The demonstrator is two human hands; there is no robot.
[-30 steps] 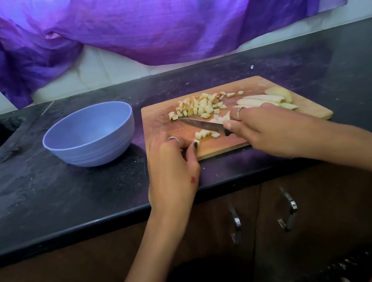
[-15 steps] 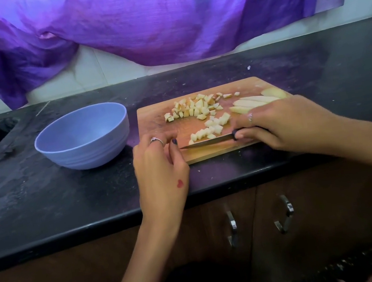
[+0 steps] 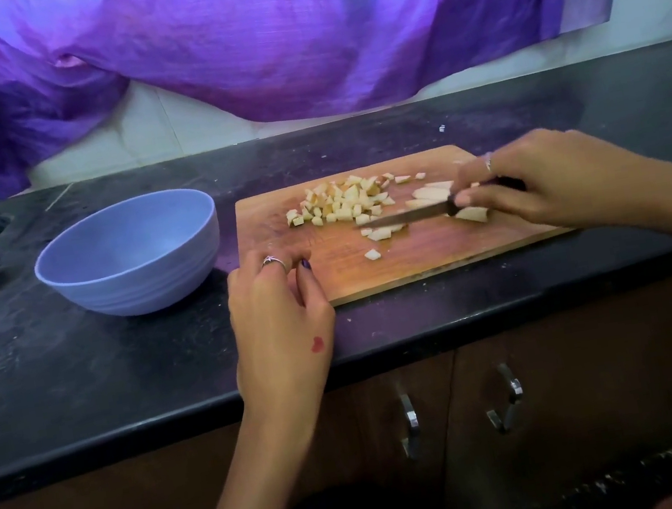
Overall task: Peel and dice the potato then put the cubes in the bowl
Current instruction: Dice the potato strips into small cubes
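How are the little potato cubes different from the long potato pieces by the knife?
The potato cubes are small and blocky; the potato strips are long and flat. The cubes lie heaped mid-board; the strips lie under the right hand holding the knife. Both are pale and rest on the cutting board, none in the bowl.

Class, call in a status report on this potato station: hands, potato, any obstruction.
Right hand grips knife over cutting board; left hand rests at board's near-left corner. Cubes piled on board, strips uncut. Bowl empty, unobstructed.
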